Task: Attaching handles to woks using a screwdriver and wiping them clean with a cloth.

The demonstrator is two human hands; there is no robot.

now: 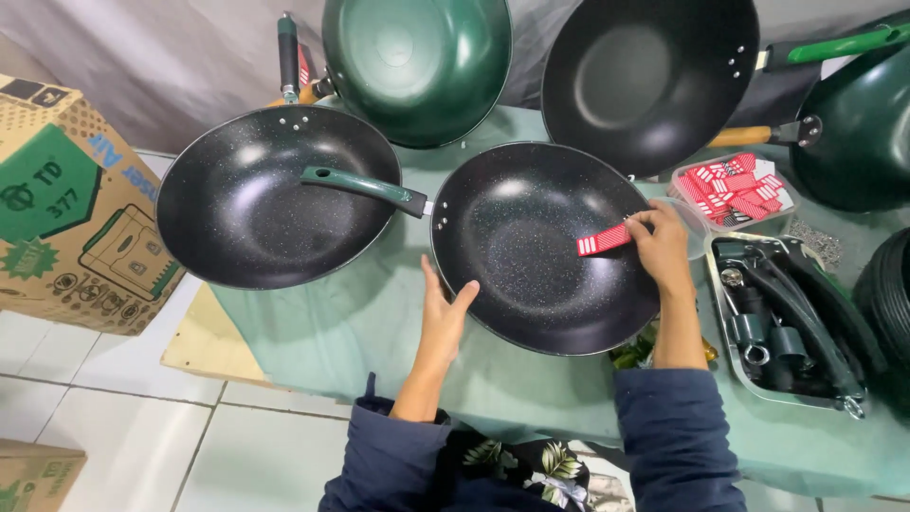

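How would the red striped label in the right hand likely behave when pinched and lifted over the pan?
The red label looks thin and flat, so probably very light and somewhat bendy. It juts out unsupported from the right hand without drooping, which hints at some stiffness. Over the speckled pan, steadied by the left hand, it seems unlikely to roll.

1. The black speckled pan (531, 251) sits right way up on the green-covered table, round and deep, its dark green handle (365, 186) pointing left and lying across the rim of a neighbouring pan
2. The red striped label (604, 240) is a small rectangular strip, tilted slightly, held over the right inner wall of the pan
3. The pan's near left rim is touched by one hand; the label is pinched at its right end
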